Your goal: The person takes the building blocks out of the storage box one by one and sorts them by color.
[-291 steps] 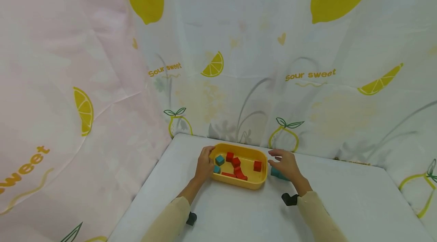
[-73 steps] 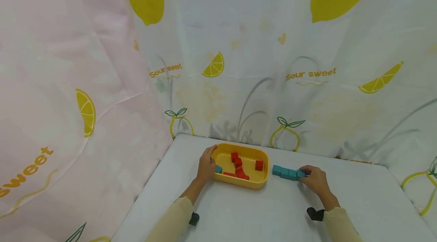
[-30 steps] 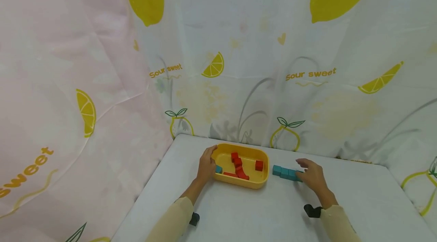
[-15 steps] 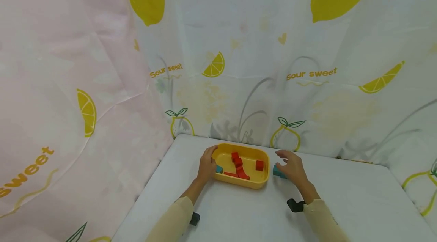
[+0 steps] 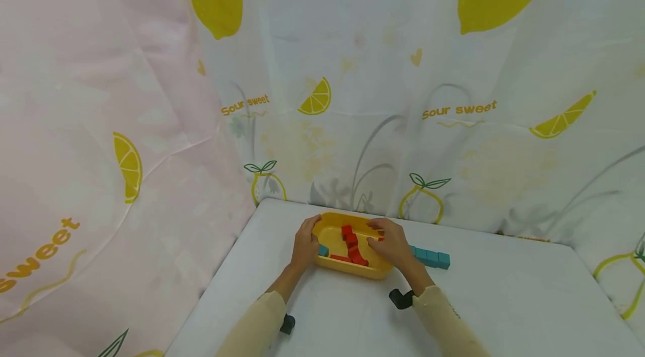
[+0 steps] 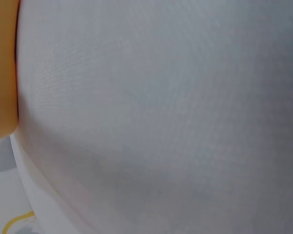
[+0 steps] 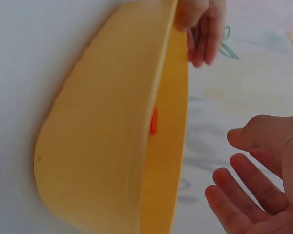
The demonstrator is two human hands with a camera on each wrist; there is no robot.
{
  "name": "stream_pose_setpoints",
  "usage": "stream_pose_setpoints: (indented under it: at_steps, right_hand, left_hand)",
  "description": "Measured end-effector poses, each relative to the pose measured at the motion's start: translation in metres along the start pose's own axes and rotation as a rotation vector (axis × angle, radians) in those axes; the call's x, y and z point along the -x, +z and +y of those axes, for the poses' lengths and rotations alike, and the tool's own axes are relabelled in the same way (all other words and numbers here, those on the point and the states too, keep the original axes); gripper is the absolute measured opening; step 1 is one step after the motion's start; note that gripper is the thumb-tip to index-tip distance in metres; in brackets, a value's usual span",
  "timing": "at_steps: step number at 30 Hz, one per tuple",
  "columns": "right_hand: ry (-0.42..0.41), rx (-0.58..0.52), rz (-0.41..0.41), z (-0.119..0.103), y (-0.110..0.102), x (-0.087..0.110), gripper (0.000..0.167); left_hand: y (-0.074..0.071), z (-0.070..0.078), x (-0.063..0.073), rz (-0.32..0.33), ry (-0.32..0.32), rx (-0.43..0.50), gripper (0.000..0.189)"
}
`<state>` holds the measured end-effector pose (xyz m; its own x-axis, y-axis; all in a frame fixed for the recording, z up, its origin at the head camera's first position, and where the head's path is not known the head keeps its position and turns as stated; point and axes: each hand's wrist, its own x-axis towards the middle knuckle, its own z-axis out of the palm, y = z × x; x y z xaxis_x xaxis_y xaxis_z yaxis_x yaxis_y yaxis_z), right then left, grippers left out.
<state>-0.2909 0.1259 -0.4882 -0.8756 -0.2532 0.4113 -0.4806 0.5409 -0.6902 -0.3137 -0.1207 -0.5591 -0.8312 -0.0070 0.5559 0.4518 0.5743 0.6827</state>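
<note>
My left hand [image 5: 304,244] holds the left end of a yellow plastic tray [image 5: 353,271], its fingers on the rim. My right hand [image 5: 395,242] hovers over the tray's right end. Its fingers are spread and relaxed with nothing between them, as the right wrist view also shows. Inside the tray lie several red blocks [image 5: 351,240] and a teal block [image 5: 323,250] by my left hand. A red block at the right is mostly hidden behind my right hand. Right of the tray, a row of teal cubes [image 5: 431,258] lies on the table, its left end partly covered by my right hand.
The white table [image 5: 342,312] meets a lemon-print curtain [image 5: 363,122] just behind the tray. Another curtain [image 5: 151,178] borders the left side. A black wrist mount [image 5: 401,299] hangs below my right wrist.
My right hand pinched the row's right-end teal cube, let go, and moved left over the tray. A teal block seen in the tray earliest is gone from it. The left hand stays put.
</note>
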Motion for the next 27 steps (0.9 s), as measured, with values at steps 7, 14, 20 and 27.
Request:
stream_pose_setpoints:
  at_steps: [7,14,20,27]
  right_hand:
    - [0.005,-0.043,-0.124,-0.017,0.027,-0.003,0.035]
    - [-0.028,-0.061,-0.231,-0.025,0.048,-0.013,0.038]
    - [-0.027,-0.067,-0.319,-0.023,0.063,-0.02,0.038]
    - [0.007,-0.121,-0.389,-0.019,0.076,-0.02,0.035]
  left_hand:
    - [0.0,0.0,0.001,0.011,0.011,0.009,0.053]
    - [-0.002,0.001,-0.001,0.001,0.007,0.012,0.053]
    - [-0.004,0.001,-0.002,-0.005,0.01,0.01,0.052]
    - [-0.001,-0.001,0.0,-0.008,0.003,0.021,0.055]
